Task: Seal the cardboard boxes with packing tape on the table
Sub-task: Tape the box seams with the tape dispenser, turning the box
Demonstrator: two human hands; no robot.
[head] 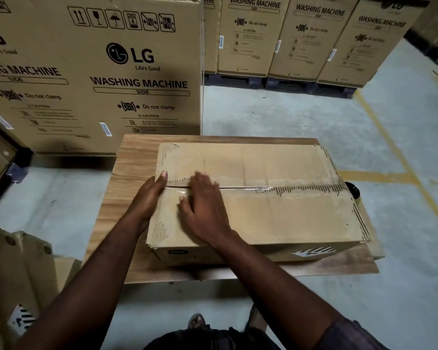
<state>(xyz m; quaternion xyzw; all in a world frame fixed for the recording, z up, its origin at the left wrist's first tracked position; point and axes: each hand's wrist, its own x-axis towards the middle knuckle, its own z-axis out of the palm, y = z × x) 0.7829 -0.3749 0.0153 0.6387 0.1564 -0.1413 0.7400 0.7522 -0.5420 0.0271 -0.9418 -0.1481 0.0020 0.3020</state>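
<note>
Where the fingers of the right hand lie straight and spread, they press flat on the clear tape over the centre seam, near the left end of the cardboard box. The left hand sits against that end, thumb over the top edge; its other fingers are hidden, so I cannot tell their grip. The box rests on the wooden desk

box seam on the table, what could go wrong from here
1. A dark slit shows in the seam by the left hand; the tape under the right hand may seal it gaping.
2. The black roll peeks past the box's right end near the table edge; shoving could knock it off.
</note>
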